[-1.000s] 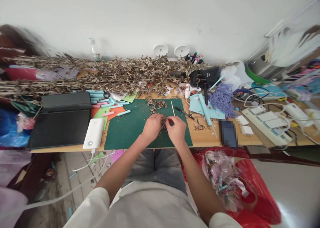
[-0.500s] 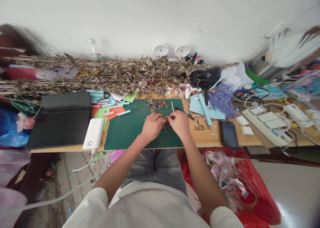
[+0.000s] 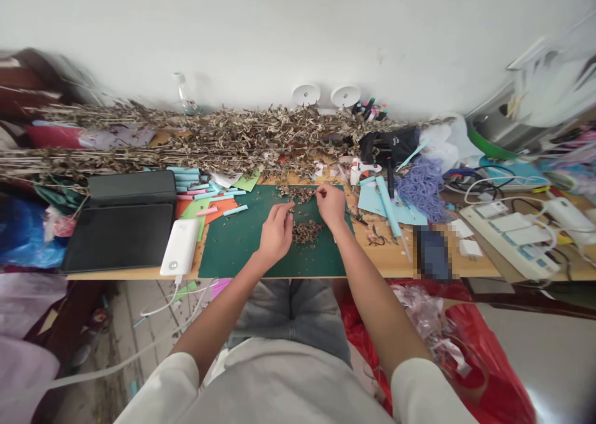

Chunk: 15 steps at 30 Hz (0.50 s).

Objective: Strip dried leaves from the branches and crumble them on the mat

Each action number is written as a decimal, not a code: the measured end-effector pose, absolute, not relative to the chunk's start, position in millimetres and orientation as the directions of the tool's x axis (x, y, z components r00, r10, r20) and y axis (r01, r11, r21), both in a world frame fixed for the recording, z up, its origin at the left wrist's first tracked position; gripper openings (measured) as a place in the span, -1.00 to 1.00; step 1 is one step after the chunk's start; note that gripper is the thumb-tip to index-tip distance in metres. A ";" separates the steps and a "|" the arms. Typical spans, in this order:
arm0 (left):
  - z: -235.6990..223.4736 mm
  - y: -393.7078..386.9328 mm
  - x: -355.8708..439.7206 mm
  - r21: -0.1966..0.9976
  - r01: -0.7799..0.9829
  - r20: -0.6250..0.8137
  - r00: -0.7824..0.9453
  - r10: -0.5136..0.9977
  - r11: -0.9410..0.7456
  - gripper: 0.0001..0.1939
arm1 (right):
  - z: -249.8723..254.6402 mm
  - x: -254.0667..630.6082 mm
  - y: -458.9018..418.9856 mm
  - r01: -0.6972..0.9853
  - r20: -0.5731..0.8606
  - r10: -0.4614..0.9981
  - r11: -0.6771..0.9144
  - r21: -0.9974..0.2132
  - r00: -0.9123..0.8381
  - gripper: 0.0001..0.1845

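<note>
On the green cutting mat [image 3: 233,250], my left hand [image 3: 276,231] is beside a small near pile of dried, crumbled leaves [image 3: 307,232]. Its fingers are pinched together, with what looks like a bit of dried leaf at the tips. My right hand [image 3: 332,205] reaches farther out, thumb and forefinger closed at the right edge of a second heap of dried leaves [image 3: 298,193]. Whatever lies between those fingertips is too small to make out. Crumbs of leaf are scattered over the mat between the two heaps.
Long bundles of dried stalks [image 3: 242,132] lie across the back. To the left are a black tablet [image 3: 118,238], a white power bank [image 3: 179,247] and blue paper rolls [image 3: 186,179]. A glue gun [image 3: 363,171], purple yarn [image 3: 423,188] and a power strip [image 3: 507,241] sit rightward.
My hands, together over the near pile before, have parted. The right went forward to the far heap, the left drew slightly left, and the near pile is uncovered. The view shifted a little.
</note>
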<state>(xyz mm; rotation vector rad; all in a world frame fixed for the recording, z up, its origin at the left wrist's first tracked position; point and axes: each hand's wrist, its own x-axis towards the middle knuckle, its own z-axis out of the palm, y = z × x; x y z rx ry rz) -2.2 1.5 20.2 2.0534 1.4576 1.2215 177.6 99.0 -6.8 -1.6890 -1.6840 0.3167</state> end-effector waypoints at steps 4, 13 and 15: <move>18.9 4.9 -5.0 0.720 0.562 0.461 0.051 0.886 -0.407 -0.72 | 0.4 182.0 100.9 0.577 0.347 0.906 0.152 -0.803 0.244 -0.87; 22.1 22.1 7.3 0.993 0.085 0.079 -0.033 0.996 -0.076 -0.68 | 30.4 163.9 52.9 -0.154 0.027 0.969 0.066 -0.986 0.246 -0.76; 26.1 23.2 12.4 0.991 -0.126 -0.038 0.032 0.999 0.041 -0.61 | 34.8 158.5 36.7 -0.200 -0.008 0.978 0.035 -0.979 0.210 -0.75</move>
